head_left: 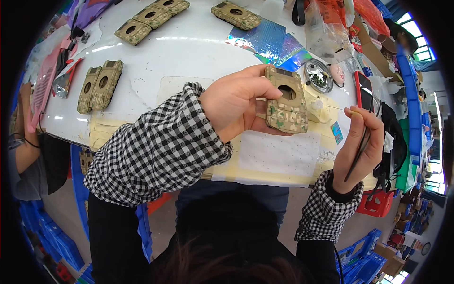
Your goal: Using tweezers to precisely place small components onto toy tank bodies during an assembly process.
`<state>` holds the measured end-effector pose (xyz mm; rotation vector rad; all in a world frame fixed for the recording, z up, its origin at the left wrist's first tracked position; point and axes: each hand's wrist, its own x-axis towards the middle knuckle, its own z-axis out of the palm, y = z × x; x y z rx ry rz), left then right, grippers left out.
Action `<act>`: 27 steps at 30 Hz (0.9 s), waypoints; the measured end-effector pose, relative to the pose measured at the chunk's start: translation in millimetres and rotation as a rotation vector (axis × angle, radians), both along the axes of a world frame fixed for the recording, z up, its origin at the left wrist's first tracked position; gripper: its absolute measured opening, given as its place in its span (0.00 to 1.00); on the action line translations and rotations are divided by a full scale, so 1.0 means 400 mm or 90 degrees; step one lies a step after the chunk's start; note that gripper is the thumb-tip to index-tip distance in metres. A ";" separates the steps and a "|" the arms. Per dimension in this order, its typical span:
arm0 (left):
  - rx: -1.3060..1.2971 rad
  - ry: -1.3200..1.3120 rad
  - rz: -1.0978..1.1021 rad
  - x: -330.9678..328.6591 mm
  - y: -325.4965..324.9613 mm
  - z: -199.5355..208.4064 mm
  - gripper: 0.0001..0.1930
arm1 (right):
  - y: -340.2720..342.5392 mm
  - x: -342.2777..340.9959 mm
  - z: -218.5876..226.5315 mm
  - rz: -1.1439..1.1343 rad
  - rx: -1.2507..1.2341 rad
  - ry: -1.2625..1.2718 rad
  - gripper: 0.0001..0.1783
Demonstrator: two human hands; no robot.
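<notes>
Tan camouflage shell point(287, 113) sits clasped in the curled left hand point(232, 98); to its right, the right hand point(350, 144) pinches a dark tool point(354, 161) that, slipping, could scratch it.

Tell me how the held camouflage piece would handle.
The piece looks stiff, its edges straight in the left hand. It is probably light, since one hand holds it up. Broad and flattish, it would likely slide, not roll, if pushed.

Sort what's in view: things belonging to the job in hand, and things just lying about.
Apparently in the job:
camouflage piece in the left hand
slim dark tool in the right hand
matching camouflage pieces
round dish of dark bits

Apparently just lying about:
red-edged phone-like device
black bag
clear plastic bags
</notes>
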<state>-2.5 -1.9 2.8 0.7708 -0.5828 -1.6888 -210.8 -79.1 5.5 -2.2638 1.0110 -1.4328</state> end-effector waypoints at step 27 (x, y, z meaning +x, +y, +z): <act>-0.037 -0.065 -0.002 0.002 -0.009 -0.020 0.27 | 0.056 -0.160 -0.071 0.196 0.349 -0.008 0.10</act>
